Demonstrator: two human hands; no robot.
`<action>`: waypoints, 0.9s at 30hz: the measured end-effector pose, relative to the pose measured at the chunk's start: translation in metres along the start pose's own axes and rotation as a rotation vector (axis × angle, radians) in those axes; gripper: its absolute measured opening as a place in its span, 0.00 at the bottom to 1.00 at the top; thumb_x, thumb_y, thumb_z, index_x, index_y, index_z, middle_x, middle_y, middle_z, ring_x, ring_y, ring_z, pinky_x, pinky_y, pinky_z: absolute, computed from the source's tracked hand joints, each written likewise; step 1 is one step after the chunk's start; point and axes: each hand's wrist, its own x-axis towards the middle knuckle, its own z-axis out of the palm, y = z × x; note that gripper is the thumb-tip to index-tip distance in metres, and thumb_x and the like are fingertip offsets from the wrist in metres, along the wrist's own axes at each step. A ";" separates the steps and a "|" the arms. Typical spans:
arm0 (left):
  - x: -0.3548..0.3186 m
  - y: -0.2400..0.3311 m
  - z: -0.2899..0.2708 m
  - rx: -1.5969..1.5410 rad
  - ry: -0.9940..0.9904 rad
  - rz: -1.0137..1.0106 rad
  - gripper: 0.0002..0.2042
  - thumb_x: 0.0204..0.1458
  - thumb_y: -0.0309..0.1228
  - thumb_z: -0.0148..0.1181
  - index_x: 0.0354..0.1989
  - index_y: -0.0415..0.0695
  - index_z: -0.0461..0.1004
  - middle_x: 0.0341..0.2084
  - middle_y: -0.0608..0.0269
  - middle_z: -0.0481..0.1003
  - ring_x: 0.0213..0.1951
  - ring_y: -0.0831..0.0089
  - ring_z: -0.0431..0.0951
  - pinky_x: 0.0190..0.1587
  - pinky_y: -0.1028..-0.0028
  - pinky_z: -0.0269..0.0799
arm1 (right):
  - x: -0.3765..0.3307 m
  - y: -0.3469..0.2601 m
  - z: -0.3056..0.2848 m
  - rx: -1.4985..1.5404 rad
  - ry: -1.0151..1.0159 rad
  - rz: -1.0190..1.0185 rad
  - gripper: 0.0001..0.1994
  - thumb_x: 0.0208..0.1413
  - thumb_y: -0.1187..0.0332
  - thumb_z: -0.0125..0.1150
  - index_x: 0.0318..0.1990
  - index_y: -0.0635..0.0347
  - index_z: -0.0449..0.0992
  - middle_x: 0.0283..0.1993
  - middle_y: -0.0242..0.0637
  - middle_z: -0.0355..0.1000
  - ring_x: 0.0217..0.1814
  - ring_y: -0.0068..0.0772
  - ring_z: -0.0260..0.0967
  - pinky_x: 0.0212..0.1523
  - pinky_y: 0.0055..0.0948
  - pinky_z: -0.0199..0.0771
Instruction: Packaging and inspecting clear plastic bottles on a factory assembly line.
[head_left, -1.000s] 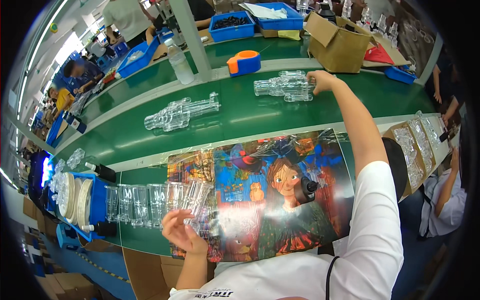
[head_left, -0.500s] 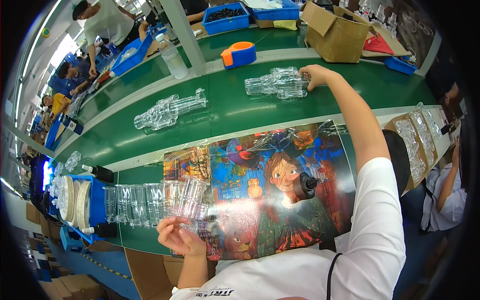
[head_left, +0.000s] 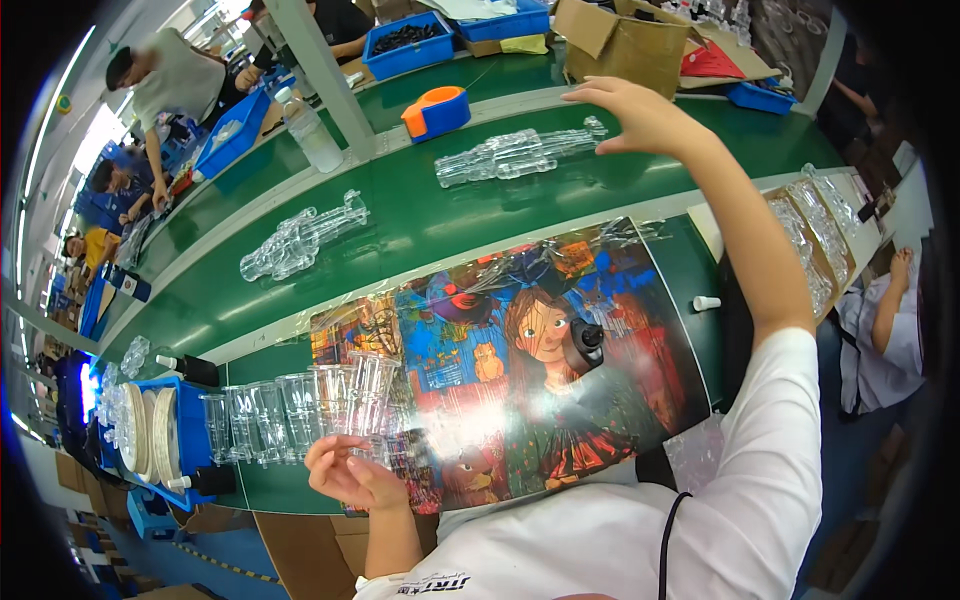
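My right hand [head_left: 640, 118] is open, its fingers apart, at the right end of a long clear plastic assembly [head_left: 510, 158]. That piece lies on the green conveyor belt [head_left: 400, 190]; a similar clear assembly [head_left: 300, 240] lies farther left. My left hand [head_left: 352, 478] is palm up with loosely curled fingers, its thumb apart from them. It is beside the near end of a row of clear plastic tubes [head_left: 300, 412]. Glare and clear plastic near its fingertips blur whether it touches one.
A picture-covered mat [head_left: 450, 430] with a black-capped item [head_left: 587, 345] spans the bench. An orange-and-blue tape dispenser [head_left: 437, 113], a bottle [head_left: 312, 135] and a cardboard box [head_left: 640, 50] stand beyond the belt. A blue bin with wire spools [head_left: 150, 435] is left; boxed clear parts [head_left: 800, 235] are right.
My right hand has let go of the clear assembly and lifted away, fingers spreading. The whole view has shifted slightly. My left hand stays by the tubes.
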 end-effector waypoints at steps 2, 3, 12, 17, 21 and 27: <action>0.001 0.001 -0.004 0.007 0.007 0.008 0.09 0.54 0.30 0.47 0.42 0.43 0.60 0.40 0.54 0.65 0.29 0.73 0.67 0.26 0.78 0.64 | -0.039 -0.045 -0.038 0.028 0.145 0.007 0.27 0.42 0.73 0.65 0.53 0.52 0.67 0.55 0.41 0.65 0.57 0.44 0.62 0.55 0.34 0.64; 0.000 0.001 -0.008 0.021 0.004 0.008 0.09 0.53 0.29 0.47 0.42 0.43 0.59 0.40 0.54 0.64 0.28 0.72 0.67 0.26 0.77 0.65 | -0.061 -0.068 -0.052 0.074 0.203 0.031 0.22 0.44 0.74 0.63 0.50 0.55 0.69 0.52 0.41 0.67 0.55 0.43 0.64 0.54 0.34 0.65; -0.002 0.003 -0.011 -0.005 -0.003 0.017 0.08 0.53 0.27 0.46 0.40 0.43 0.59 0.40 0.54 0.63 0.28 0.72 0.67 0.27 0.76 0.66 | -0.217 -0.175 0.009 0.465 0.250 0.453 0.06 0.45 0.72 0.62 0.26 0.64 0.72 0.26 0.38 0.70 0.26 0.33 0.67 0.27 0.27 0.65; -0.002 0.002 -0.010 0.004 -0.044 0.045 0.08 0.52 0.24 0.46 0.40 0.42 0.60 0.40 0.54 0.63 0.28 0.73 0.67 0.29 0.76 0.67 | -0.232 -0.187 0.061 0.492 0.231 0.629 0.08 0.48 0.70 0.62 0.25 0.64 0.71 0.21 0.38 0.67 0.21 0.31 0.64 0.23 0.28 0.62; -0.002 0.001 -0.012 0.002 -0.065 0.058 0.08 0.51 0.22 0.46 0.40 0.40 0.60 0.39 0.54 0.63 0.27 0.73 0.67 0.29 0.76 0.67 | -0.233 -0.187 0.078 0.471 0.249 0.656 0.09 0.49 0.69 0.61 0.23 0.63 0.71 0.19 0.38 0.66 0.18 0.32 0.62 0.21 0.30 0.59; -0.002 0.001 -0.012 0.020 -0.069 0.049 0.07 0.54 0.23 0.45 0.41 0.40 0.60 0.39 0.54 0.64 0.27 0.74 0.67 0.32 0.76 0.66 | -0.231 -0.186 0.079 0.519 0.248 0.639 0.09 0.49 0.69 0.61 0.23 0.64 0.70 0.17 0.38 0.63 0.16 0.32 0.58 0.20 0.30 0.56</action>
